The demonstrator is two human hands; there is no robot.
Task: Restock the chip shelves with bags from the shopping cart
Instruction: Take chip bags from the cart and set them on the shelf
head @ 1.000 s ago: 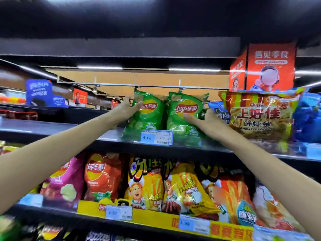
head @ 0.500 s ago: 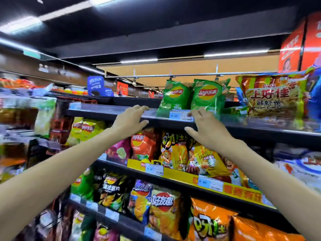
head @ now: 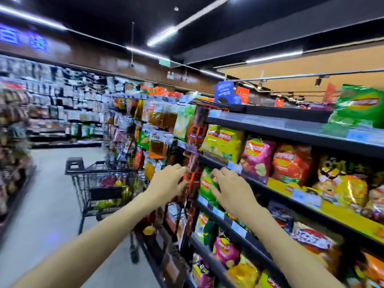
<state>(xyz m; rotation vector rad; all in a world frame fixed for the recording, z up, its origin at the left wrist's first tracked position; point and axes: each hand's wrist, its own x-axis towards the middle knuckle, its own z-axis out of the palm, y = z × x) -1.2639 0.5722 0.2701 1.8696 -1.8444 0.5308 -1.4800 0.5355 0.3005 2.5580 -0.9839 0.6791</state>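
Black wire shopping cart (head: 97, 183), bags inside, stands down the aisle; empty left hand (head: 168, 181) and right hand (head: 232, 192), fingers loose, hover beside stocked chip shelves (head: 291, 129). Hurried turning could knock a green crisp bag (head: 207, 186) down.

A black wire shopping cart (head: 99, 183) stands in the aisle on the left, with blurred colourful bags (head: 113, 181) inside. On the right, dark chip shelves (head: 291, 129) carry upright bags; a green bag (head: 359, 109) stands on the top shelf, far right.
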